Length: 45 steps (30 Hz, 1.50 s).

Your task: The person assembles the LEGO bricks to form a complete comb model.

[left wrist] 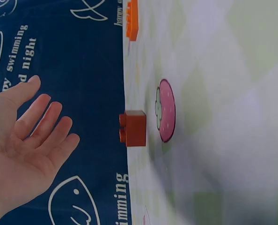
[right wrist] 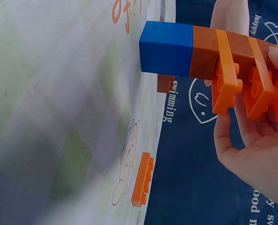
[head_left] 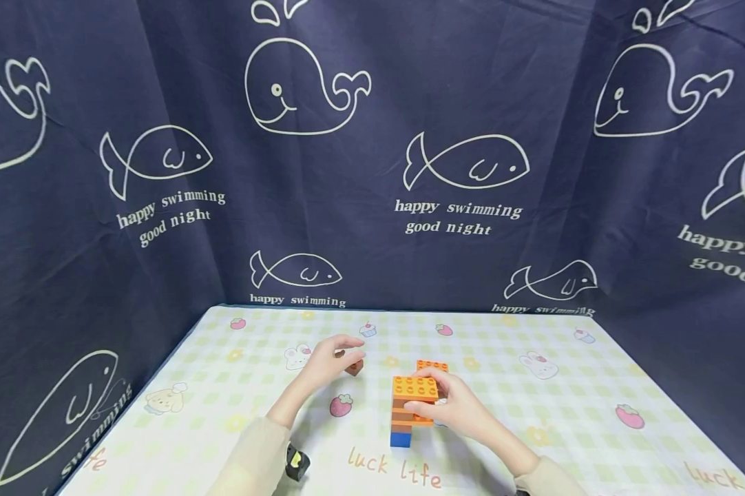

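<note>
A tall stack of toy building bricks stands upright on the table: a blue brick (head_left: 400,439) at the bottom, then brown bricks alternating with wider orange plates that jut out to the right, one orange plate (head_left: 414,386) on top. My right hand (head_left: 462,406) grips the stack near its top, thumb on the near side and fingers behind. To the left, my left hand (head_left: 328,359) hovers over a loose brown brick (head_left: 354,368), its fingers relaxed. In the left wrist view a gap shows between that hand (left wrist: 33,145) and the brown brick (left wrist: 136,130).
A loose orange plate (head_left: 432,364) lies on the table behind the stack. Patterned cloth (head_left: 193,413) covers the table. Dark blue fabric (head_left: 372,241) with fish and whale drawings hangs around its back and sides.
</note>
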Each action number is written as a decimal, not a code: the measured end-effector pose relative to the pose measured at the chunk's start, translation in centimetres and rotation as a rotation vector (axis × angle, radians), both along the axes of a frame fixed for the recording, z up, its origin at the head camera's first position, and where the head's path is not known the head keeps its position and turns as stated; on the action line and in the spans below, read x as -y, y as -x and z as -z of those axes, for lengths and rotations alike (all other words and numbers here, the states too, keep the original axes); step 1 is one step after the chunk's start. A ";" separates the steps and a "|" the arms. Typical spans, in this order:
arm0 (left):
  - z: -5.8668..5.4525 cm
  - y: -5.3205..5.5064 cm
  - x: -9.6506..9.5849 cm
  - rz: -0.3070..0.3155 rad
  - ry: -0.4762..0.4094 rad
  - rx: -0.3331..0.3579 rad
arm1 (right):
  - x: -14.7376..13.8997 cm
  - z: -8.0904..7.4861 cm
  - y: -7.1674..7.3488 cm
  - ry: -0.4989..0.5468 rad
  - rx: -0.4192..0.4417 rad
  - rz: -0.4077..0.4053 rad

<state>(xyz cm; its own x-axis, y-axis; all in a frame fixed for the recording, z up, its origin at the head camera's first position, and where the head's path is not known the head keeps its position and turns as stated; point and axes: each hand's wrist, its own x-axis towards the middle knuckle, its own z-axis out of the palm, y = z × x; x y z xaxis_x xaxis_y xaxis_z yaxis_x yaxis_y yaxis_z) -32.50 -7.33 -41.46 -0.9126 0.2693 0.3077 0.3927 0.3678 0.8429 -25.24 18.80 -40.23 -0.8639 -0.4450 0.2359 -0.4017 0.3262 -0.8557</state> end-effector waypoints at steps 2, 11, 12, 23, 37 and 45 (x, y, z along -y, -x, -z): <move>0.0 0.3 0.1 -0.026 0.035 -0.028 | 0.0 0.0 0.0 -0.001 -0.002 -0.002; 0.5 1.6 0.0 -0.037 0.077 0.006 | 0.1 -0.1 -0.1 0.008 0.023 0.016; 0.6 1.7 -0.1 -0.034 0.081 0.011 | 0.1 -0.1 -0.1 0.005 0.023 0.016; 1.7 2.3 0.1 -0.056 0.196 -0.002 | 0.2 0.4 0.2 0.008 0.038 0.026; 2.5 2.4 0.5 -0.045 0.248 -0.002 | 0.2 0.5 0.2 0.001 0.035 0.024; 2.5 2.3 0.8 -0.025 0.289 0.020 | 0.3 0.5 0.3 0.006 0.046 0.017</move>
<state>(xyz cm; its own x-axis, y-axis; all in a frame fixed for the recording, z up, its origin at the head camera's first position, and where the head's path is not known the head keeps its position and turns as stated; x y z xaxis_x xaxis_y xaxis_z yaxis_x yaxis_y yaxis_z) -34.85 -8.09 -43.91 -0.9251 0.3205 0.2038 0.3651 0.6030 0.7093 -25.50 18.54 -40.76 -0.8813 -0.4290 0.1981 -0.3561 0.3274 -0.8752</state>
